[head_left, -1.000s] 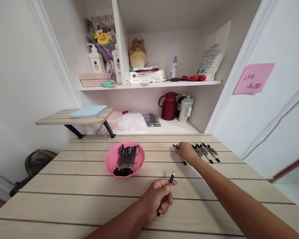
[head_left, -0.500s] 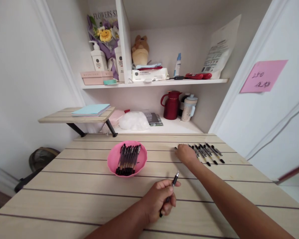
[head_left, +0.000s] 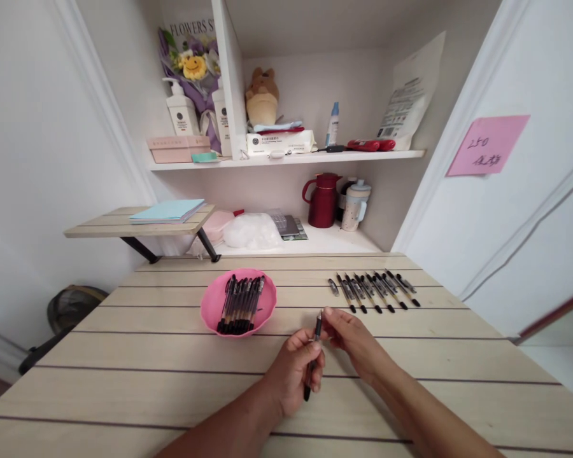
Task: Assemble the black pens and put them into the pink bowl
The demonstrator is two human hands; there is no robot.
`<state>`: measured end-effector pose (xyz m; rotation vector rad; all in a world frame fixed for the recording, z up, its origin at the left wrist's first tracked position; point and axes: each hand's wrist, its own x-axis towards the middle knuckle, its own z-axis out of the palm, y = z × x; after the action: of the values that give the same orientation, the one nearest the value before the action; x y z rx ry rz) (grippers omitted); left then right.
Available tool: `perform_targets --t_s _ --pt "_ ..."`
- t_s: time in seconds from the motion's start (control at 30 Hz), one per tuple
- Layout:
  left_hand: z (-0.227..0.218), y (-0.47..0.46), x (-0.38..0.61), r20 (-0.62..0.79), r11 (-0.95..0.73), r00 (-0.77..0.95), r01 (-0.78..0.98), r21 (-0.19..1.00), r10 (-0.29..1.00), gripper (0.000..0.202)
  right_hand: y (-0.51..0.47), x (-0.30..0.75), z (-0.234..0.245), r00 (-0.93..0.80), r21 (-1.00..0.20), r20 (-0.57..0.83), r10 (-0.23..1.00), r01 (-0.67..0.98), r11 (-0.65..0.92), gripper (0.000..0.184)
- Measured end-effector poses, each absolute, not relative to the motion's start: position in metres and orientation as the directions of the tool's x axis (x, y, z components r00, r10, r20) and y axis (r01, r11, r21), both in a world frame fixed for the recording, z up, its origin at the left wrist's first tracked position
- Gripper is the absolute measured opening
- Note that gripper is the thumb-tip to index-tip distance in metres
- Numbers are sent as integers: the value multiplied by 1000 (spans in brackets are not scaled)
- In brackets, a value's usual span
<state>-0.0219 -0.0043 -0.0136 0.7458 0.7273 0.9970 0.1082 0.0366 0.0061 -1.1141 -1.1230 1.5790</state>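
Note:
A black gel pen (head_left: 318,327) with its bare tip pointing up and away is in my left hand (head_left: 298,369), whose fingers are wrapped round its barrel. Close to the tip is my right hand (head_left: 351,337), thumb and fingertips drawn together at the pen's front end. A loose pen cap (head_left: 333,287) lies on the table beyond my right hand. To its right, several uncapped pens (head_left: 377,292) lie slanted in a row, with caps among them. Several capped-looking pens (head_left: 241,302) are gathered in a pink scalloped bowl (head_left: 207,312) to the left.
The slatted wooden table (head_left: 138,381) runs up to a white shelf unit. A small raised stand (head_left: 100,222) with coloured paper (head_left: 167,210) is at the back left. On the lower shelf are a red jug (head_left: 323,200), a pale cup (head_left: 354,207) and a plastic bag (head_left: 253,231).
My right hand has moved from the pen row back to the tip of the pen in my left hand. The loose cap and the whole row now show. My view has shifted slightly right.

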Motion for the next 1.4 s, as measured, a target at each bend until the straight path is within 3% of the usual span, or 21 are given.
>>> perform_targets --t_s 0.3,0.43,0.63,0.8,0.93,1.1,1.27,1.4 --pt "-15 -5 -22 -224 360 349 -397 844 910 30 40 100 0 -146 -968 -54 988 -234 -87 30" --pt "-13 -4 -22 -255 401 373 -395 827 892 32 36 100 0 -196 -940 -56 979 -319 -117 31" --pt "-12 -4 -23 -266 408 374 -379 831 889 34 35 102 -1 -235 -958 -70 969 -255 -131 29" --pt "-11 -4 -23 -275 410 366 -371 833 889 36 33 103 0 -297 -899 -128 946 -369 -237 33" --pt "-11 -4 -22 -267 403 374 -354 844 888 35 33 103 1 -270 -926 -90 959 -331 -180 27" --pt "-11 -5 -22 -267 394 353 -363 845 897 36 33 104 1 -311 -872 -113 944 -425 -245 31" --pt "-10 -5 -22 -280 413 360 -374 830 890 36 33 104 0 -284 -918 -72 956 -356 -175 27" --pt "-8 -4 -23 -296 432 368 -373 822 881 34 32 102 2 -304 -881 -48 951 -436 -184 25"
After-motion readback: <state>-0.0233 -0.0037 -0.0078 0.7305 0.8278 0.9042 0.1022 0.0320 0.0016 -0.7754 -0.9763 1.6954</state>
